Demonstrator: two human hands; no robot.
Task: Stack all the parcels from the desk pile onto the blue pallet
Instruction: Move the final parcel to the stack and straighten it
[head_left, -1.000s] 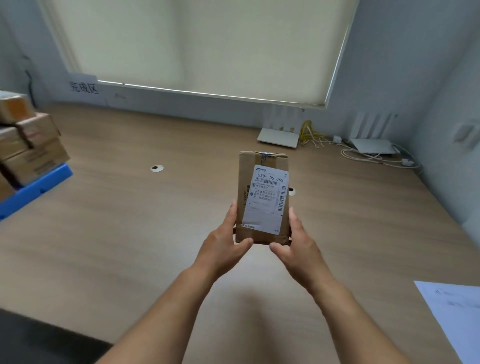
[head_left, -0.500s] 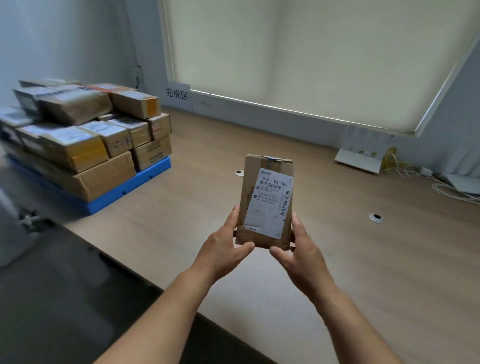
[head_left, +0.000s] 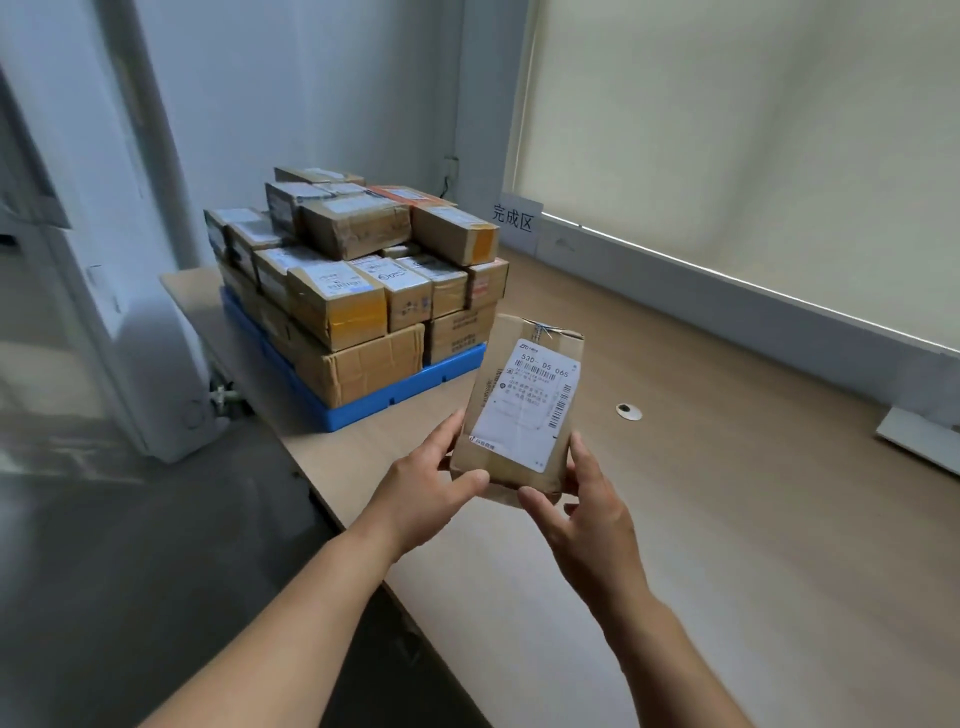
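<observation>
Swinging leftward since the earlier pictures, the view is bringing the blue pallet (head_left: 415, 387) from the far left edge toward the middle. It is now sitting at about ten o'clock from the hands, at the end of the desk (head_left: 727, 493).

Both hands are holding one brown parcel (head_left: 524, 410) upright in the air above the desk, its white label facing the camera. The left hand (head_left: 431, 483) is gripping the lower left edge with its thumb lying across the front. The right hand (head_left: 584, 514) is cupping the lower right corner, with its fingers curling behind. The parcel is hanging near the pallet, at about four o'clock from the stack (head_left: 353, 275), and is touching neither.

Several layers of boxes are already standing on the pallet, so much of the job looks done. This parcel is still waiting for a spot, probably on top. The desk pile is lying out of view, so how many are remaining cannot be told.
</observation>
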